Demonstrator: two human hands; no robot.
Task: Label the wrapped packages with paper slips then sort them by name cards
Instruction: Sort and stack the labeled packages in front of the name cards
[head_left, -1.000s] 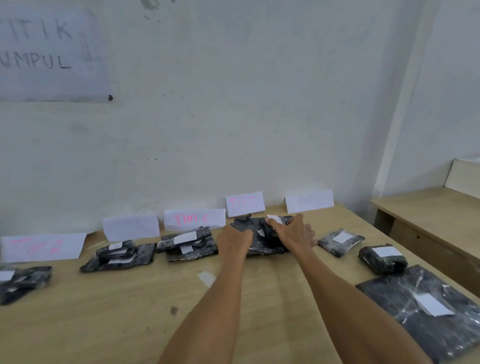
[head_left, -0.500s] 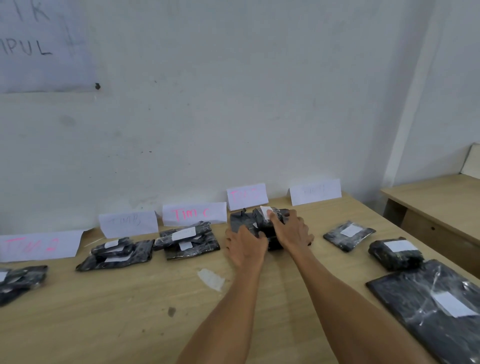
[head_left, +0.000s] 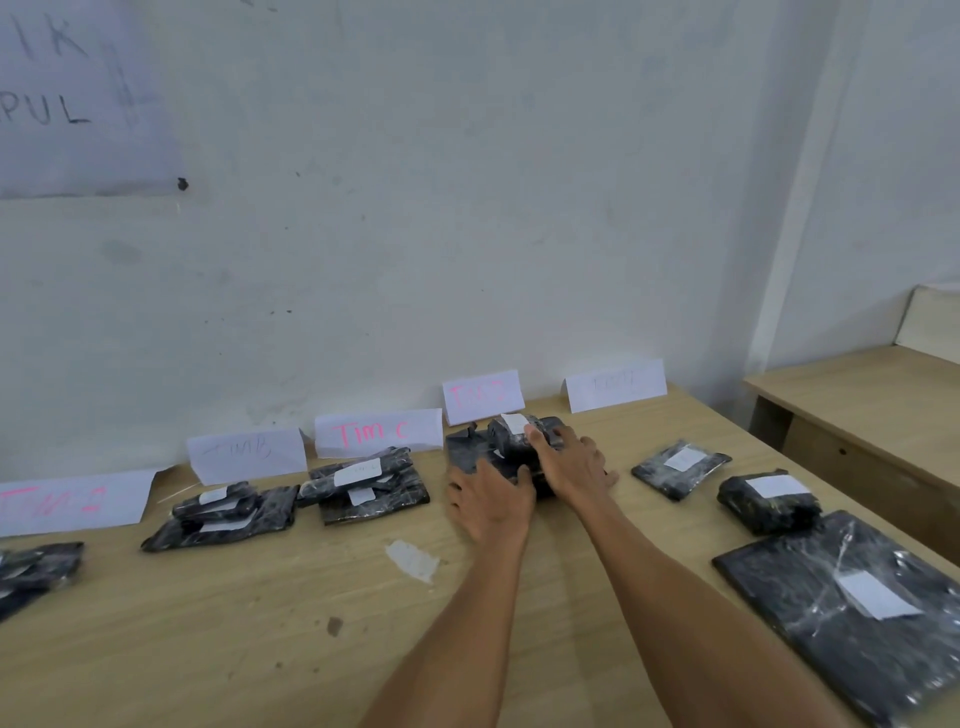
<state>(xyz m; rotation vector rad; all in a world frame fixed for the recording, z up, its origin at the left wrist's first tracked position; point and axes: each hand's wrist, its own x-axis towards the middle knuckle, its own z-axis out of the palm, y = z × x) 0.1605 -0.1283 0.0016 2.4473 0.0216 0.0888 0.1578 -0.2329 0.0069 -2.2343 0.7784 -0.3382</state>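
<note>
Our right hand (head_left: 571, 462) lies flat, fingers spread, on the package pile (head_left: 467, 452) before its name card (head_left: 482, 396); our left hand (head_left: 491, 501) meets the near edge, grip unclear. A second ago the pile lay flatter; it now looks sorted

Pink "Tim C" on a name card (head_left: 378, 432). Wall sheet (head_left: 78, 98) shows "IK" / "PUL", cut off. Other cards (head_left: 615, 385) too faint.
</note>
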